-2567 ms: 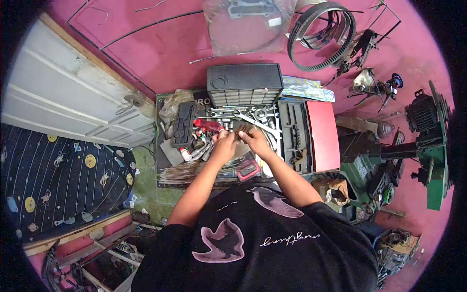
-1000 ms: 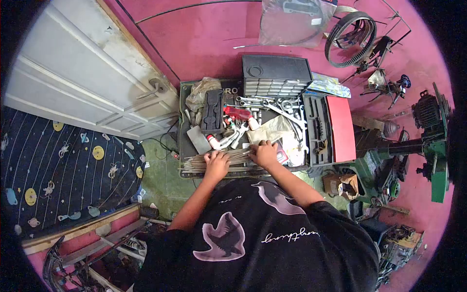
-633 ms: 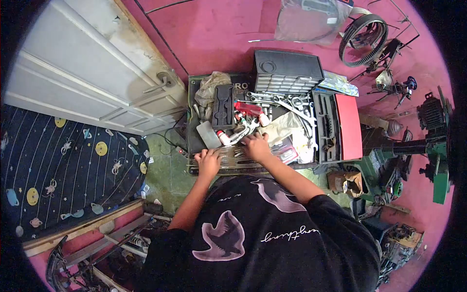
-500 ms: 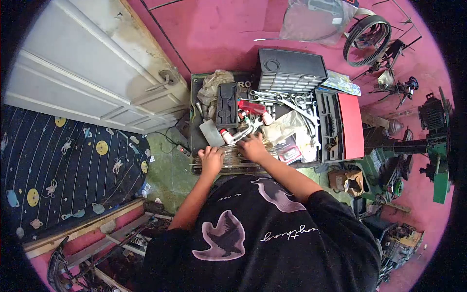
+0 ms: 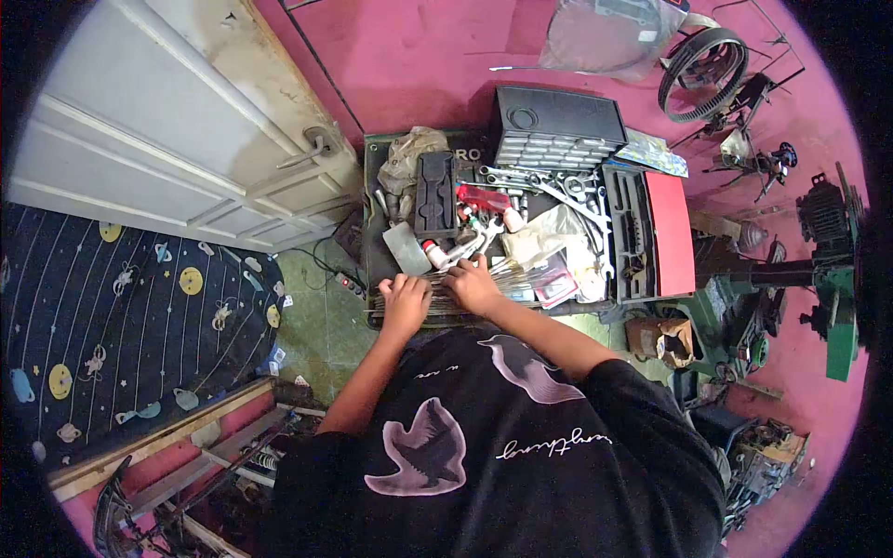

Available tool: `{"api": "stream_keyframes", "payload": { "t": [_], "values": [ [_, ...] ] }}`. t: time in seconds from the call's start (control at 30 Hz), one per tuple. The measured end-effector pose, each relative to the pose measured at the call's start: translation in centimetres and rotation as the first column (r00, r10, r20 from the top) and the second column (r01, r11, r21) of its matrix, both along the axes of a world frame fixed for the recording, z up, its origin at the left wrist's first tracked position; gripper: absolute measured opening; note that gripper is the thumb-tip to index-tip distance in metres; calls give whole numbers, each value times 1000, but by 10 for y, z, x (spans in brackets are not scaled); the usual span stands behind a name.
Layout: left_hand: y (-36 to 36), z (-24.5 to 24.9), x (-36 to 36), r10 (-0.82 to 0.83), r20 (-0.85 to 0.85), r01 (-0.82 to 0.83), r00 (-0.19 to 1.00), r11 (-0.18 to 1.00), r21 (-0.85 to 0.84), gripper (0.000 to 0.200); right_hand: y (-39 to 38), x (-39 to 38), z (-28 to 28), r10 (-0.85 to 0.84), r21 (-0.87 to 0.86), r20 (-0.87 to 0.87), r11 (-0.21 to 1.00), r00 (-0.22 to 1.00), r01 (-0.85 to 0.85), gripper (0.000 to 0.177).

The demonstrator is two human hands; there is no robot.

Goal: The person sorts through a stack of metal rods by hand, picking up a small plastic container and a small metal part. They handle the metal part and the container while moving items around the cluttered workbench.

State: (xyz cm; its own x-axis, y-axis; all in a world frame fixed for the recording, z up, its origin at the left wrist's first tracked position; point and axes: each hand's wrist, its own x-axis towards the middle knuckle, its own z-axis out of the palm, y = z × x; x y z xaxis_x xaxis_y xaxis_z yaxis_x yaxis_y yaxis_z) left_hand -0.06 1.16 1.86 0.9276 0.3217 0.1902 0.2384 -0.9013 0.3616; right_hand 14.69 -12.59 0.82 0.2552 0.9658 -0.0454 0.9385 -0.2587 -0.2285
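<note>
Left hand: down on the rod bundle, fingers curled over it; clasping or just pressing, I can't tell.
Right hand: on the same bundle, just beside the left; grip unclear too.
Rod bundle: lying crosswise at the tool tray's near edge.
Beyond the hands: wrenches, socket case.

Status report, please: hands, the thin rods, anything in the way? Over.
Left hand, right hand both on rod bundle; grip unclear. Bundle lies along near edge of tray. Wrenches crowd behind.
</note>
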Motion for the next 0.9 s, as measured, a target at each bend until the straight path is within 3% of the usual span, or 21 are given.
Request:
{"api": "stream_keyframes", "payload": {
  "t": [0.07, 0.1, 0.17, 0.23, 0.3, 0.37, 0.47, 0.53, 0.57, 0.6, 0.63, 0.67, 0.77, 0.8, 0.83, 0.9],
  "values": [
    [-4, 21, 2, 3, 25, -2, 1000, 998, -61, 19, -3, 3, 7, -58, 171, -80, 983, 995, 71, 15],
    [-6, 28, 4, 12, 48, -6, 999, 992, -123, 22, -7, 7, 14, -63, 172, -78, 982, 995, 76, 15],
    [-9, 25, 7, -27, 63, 37, 998, 987, -157, 21, -15, 14, 38, -131, 88, -319, 982, 939, 167, 16],
    [-15, 21, 14, -115, 7, 113, 993, 955, -273, 15, -28, 26, 48, -138, 31, -310, 987, 940, 155, 19],
    [-25, 12, 24, -168, 46, 174, 985, 937, -303, 14, -47, 42, 44, -175, -116, -775, 984, 608, 135, 21],
    [-36, -1, 36, -233, 103, 254, 967, 857, -447, 15, -68, 61, 46, -136, -109, -869, 991, 475, 84, 18],
    [-58, 13, 58, -247, 89, 260, 965, 850, -458, 15, -108, 86, 24, -66, -40, -919, 996, 390, 75, 18],
    [-69, 10, 73, -238, 82, 247, 968, 836, -490, 13, -136, 98, 35, -66, 64, -924, 944, 376, 324, 25],
    [-76, 10, 80, -216, -2, 193, 976, 876, -442, 12, -155, 105, 48, -362, -102, -784, 877, 504, 470, 31],
    [-83, 12, 89, -184, 14, 168, 983, 861, -479, 13, -180, 123, 9, -547, -141, -557, 804, 625, 578, 33],
    [-90, 14, 98, -150, 26, 142, 988, 845, -516, 13, -190, 128, 55, -726, -186, -216, 687, 652, 703, 36],
    [-98, 26, 107, -129, 45, 131, 991, 813, -567, 16, -221, 147, 27, -787, -47, -70, 617, 613, 786, 39],
    [-122, 57, 132, -39, 49, 59, 998, 841, -538, 16, -296, 185, 14, -912, 27, 170, 384, 374, 923, 35],
    [-129, 66, 139, -40, 15, 42, 999, 836, -547, 20, -316, 195, 12, -935, 44, 139, 334, 325, 942, 36],
    [-137, 66, 144, -33, 14, 35, 999, 838, -544, 20, -333, 202, 13, -936, -53, 128, 324, 328, 945, 39],
    [-151, 64, 154, 53, 91, 44, 994, 579, -814, 24, -352, 212, 7, -889, -207, 188, 380, 418, 902, 44]
  ]
}}
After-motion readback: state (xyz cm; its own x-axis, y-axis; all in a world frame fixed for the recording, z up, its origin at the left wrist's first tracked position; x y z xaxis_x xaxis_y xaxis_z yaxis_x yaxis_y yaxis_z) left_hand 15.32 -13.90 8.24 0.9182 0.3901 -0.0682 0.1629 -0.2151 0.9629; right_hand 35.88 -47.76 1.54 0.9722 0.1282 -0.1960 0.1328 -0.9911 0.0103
